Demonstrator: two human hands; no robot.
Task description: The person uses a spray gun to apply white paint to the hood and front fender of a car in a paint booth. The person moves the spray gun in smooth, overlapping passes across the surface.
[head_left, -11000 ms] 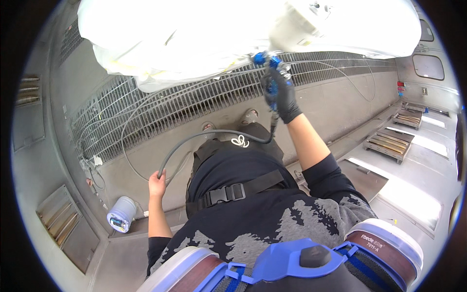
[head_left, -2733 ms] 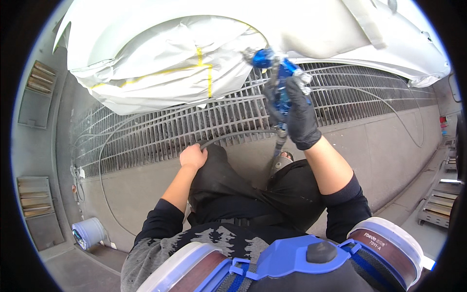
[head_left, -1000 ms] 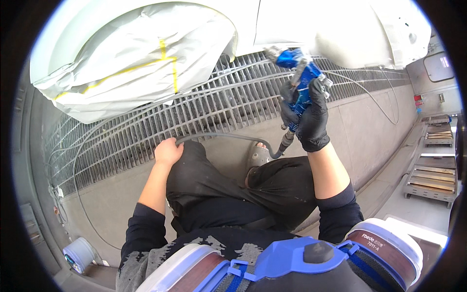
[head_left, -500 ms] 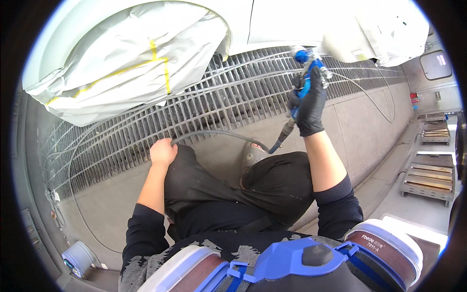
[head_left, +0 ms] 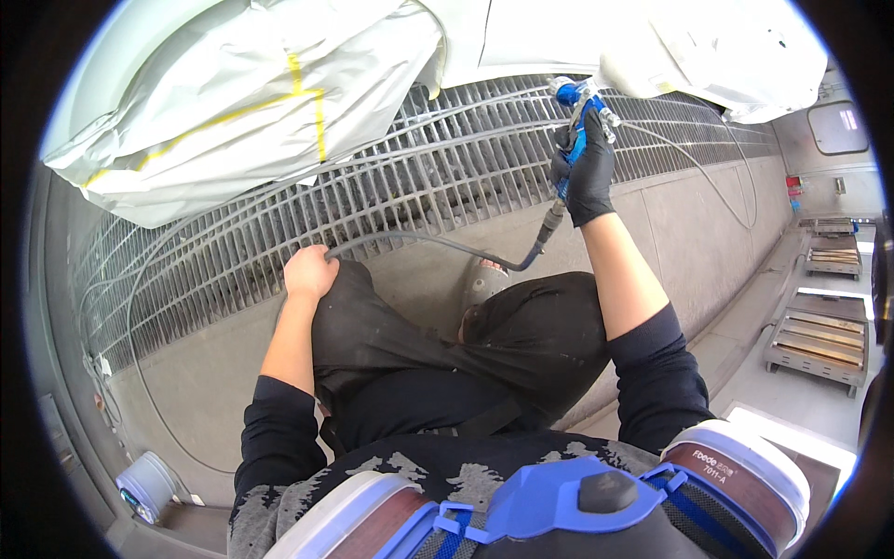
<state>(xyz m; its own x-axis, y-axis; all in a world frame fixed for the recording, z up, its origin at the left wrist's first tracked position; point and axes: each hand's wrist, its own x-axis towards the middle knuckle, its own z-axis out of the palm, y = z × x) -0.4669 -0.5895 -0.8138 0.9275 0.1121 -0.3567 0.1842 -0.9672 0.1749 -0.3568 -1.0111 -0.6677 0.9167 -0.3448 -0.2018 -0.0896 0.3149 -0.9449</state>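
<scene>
A blue and silver spray gun [head_left: 579, 130] is gripped in my right hand [head_left: 589, 175], which wears a black glove. The gun points up toward the lower edge of a white car body [head_left: 540, 37]. From its handle a dark air hose [head_left: 438, 242] curves left to my bare left hand [head_left: 311, 272], whose fingers are closed round it beside my knee. Left of the gun, a wheel area is covered with white masking sheet [head_left: 242, 121] held by yellow tape [head_left: 320, 126].
Under the car runs a metal floor grating [head_left: 391, 186] with hoses lying over it. A white bucket [head_left: 147, 484] stands at the lower left. Slatted heater-like panels [head_left: 818, 347] sit along the right wall. The respirator [head_left: 568, 498] on me fills the bottom edge.
My right hand and the spray gun have shifted slightly left and up along the car's lower edge. My left hand has risen a little, still holding the hose.
</scene>
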